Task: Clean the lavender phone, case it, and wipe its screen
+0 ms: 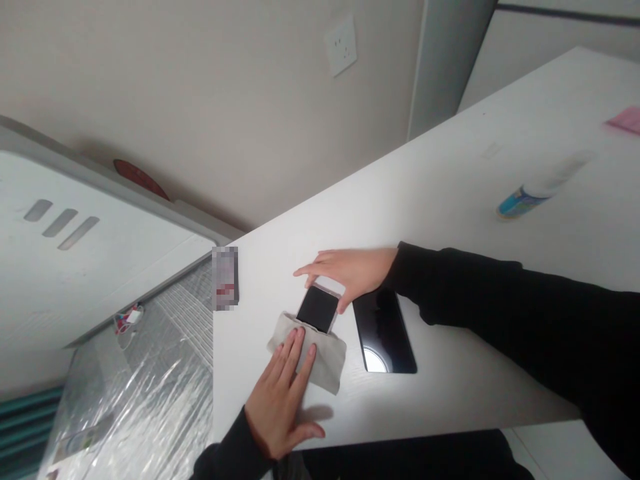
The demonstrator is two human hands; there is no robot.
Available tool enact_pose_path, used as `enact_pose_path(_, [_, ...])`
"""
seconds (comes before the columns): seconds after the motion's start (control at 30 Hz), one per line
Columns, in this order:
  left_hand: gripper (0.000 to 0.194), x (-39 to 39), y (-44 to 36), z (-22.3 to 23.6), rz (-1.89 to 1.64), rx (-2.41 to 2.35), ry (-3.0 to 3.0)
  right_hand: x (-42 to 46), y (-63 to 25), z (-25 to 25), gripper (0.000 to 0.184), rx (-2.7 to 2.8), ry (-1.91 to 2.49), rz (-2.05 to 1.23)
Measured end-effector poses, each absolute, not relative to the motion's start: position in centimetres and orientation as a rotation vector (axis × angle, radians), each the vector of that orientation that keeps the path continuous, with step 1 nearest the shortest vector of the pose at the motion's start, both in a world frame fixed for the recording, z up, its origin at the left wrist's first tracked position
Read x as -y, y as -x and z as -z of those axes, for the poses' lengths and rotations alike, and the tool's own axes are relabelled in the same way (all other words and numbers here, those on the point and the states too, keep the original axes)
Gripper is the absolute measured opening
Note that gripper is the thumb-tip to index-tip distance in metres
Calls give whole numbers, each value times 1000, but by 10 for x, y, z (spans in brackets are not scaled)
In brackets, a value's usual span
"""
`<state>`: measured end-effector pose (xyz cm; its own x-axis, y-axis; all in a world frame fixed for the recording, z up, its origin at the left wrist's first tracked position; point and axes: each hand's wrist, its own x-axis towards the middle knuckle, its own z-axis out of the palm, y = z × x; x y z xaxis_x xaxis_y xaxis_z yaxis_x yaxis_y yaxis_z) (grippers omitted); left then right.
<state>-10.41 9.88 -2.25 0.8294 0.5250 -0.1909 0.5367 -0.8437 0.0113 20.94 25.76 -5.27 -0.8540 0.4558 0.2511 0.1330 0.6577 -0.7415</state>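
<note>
My left hand (280, 400) lies flat, fingers stretched out, on a grey cloth (327, 363) spread on the white table (450, 200). A small device with a black screen (317, 310) rests with its lower end on the cloth. My right hand (350, 270), in a black sleeve, reaches in from the right and grips the device's top end between fingers and thumb. A larger flat black device (384, 330) lies on the table just to the right of the cloth, partly under my right wrist.
A blurred spray bottle with a blue label (525, 200) and a pink item (625, 120) sit further along the table. A small pixelated object (225, 277) lies at the table's edge. Beyond that edge are a plastic-wrapped surface (140, 373) and a white cabinet (75, 253). A wall socket (340, 45) is above.
</note>
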Motion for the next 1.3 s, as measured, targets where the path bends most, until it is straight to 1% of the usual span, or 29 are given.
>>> enact_pose_path(0.1, [123,-124,84,24,264,-754,-2989,-257,-208,51,98,2480,470,-1007])
enact_pose_path(0.2, [117,-159,60,30,185,-674,-2974,-257,-207,48,90,2528,507,-918])
enact_pose_path(0.3, [110,-179,46,35,86,-651,-2943,-259,-208,45,87,2552,559,-885])
enact_pose_path(0.4, [110,-173,52,32,89,-695,-2923,-259,-210,44,90,2546,545,-905])
enact_pose_path(0.57, [113,-121,91,17,237,-806,-2919,-257,-211,50,100,2465,485,-1053])
enact_pose_path(0.67, [115,-92,112,16,277,-859,-2907,-257,-211,57,100,2440,494,-1080])
enact_pose_path(0.73, [116,-85,118,18,295,-870,-2896,-257,-210,59,100,2441,493,-1073])
enact_pose_path(0.8, [120,-94,114,24,286,-837,-2894,-257,-210,59,100,2449,501,-1060])
enact_pose_path(0.9, [125,-129,91,32,209,-759,-2896,-256,-210,56,102,2461,518,-1043])
enact_pose_path(0.97, [124,-157,70,36,152,-705,-2888,-255,-209,53,101,2472,544,-1013])
enact_pose_path(1.07, [116,-186,47,37,112,-658,-2870,-254,-209,49,98,2490,591,-954])
enact_pose_path(1.17, [114,-188,48,35,94,-696,-2854,-254,-209,49,99,2485,591,-936])
enact_pose_path(1.3, [112,-153,77,25,112,-793,-2846,-255,-209,52,101,2440,521,-1019])
